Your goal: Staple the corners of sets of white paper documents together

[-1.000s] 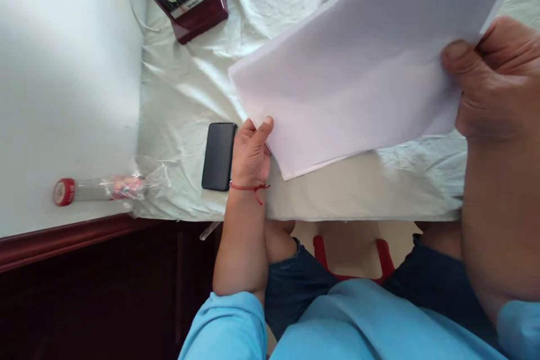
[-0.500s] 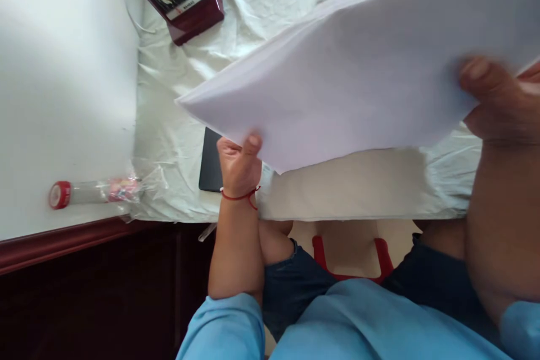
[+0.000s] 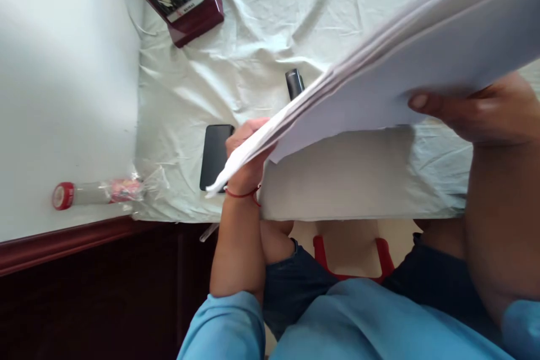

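Far left, a clear bottle w/ red cap [image 3: 63,196] is lying on its side on the white surface [image 3: 63,67], its other end tucked into crinkled clear plastic wrap [image 3: 143,180] at the edge of the pale cloth [image 3: 253,28]. Top left, a dark red fan base [image 3: 181,0] w/ two dials is sitting on the cloth's far corner; the fan's grille is showing just above it, cut off by the frame.

Moving right, a black phone [image 3: 214,156] is lying face up on the cloth, just beside the left hand [image 3: 244,157]. That hand, w/ a red string on the wrist, is gripping the lower-left corner of the paper stack [image 3: 422,62]; fingers are curling under the sheets, mostly hidden, so the exact grip is partly unclear, but the corner is resting clamped in it. A small dark object [image 3: 294,83] is lying on the cloth behind the stack's edge — too small to identify.

The stack is being held up off the table, tilted edge-on toward the camera, sheets fanning slightly apart at the left corner, running from the left hand up to the top right.

Far right, the right hand [image 3: 476,112] is pinching the stack's near edge, thumb lying flat on top, other fingers hidden underneath.

Below, blue sleeves and dark shorts are showing, w/ a red stool [image 3: 350,259] between the knees.
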Tool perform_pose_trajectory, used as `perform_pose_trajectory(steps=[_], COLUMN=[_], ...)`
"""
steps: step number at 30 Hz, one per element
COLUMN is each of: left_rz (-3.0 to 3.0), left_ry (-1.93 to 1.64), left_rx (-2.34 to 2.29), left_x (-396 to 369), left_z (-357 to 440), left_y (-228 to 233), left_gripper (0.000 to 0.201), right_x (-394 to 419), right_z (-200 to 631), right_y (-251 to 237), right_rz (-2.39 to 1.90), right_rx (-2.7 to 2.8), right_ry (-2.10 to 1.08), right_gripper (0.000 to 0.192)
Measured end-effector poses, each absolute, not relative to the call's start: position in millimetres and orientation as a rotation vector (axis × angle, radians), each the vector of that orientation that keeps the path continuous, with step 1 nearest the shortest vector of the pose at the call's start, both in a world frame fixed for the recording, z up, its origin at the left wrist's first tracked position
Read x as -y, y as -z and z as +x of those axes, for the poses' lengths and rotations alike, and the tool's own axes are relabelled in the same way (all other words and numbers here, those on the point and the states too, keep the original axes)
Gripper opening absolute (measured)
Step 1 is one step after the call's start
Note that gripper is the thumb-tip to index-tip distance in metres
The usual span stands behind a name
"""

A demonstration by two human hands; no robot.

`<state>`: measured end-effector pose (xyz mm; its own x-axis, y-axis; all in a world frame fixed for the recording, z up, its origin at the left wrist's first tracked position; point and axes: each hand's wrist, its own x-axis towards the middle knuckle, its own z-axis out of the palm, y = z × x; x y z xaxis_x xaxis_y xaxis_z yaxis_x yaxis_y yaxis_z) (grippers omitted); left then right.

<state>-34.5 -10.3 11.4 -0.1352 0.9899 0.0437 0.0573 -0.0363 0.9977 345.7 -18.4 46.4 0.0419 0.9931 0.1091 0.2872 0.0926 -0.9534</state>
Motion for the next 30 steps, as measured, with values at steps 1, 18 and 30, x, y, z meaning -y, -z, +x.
perform_pose_trajectory(steps=[1,18,30], left_rz=[1.276,1.256,1.169], left_ry=[-1.299,-0.992,-0.946], left_rx=[-1.342,-1.205,-1.305], left_x=[11.0,14.8,-1.9], left_z=[-35.8,-24.2,-18.5], left_y=[-10.0,-17.2,-16.7], left_gripper=[0.056,0.047,0.054], right_x=[18.2,12.8,7.7], right_z=[345.2,347.2,402.8], right_y=[-47.8,-46.0,-25.9], right_rz=[-1.371,-1.437,-1.833], right_rx=[1.437,1.120,1.191], right_ry=[-0.962,-1.032,-1.472], right_gripper=[0.079,0.059,0.051])
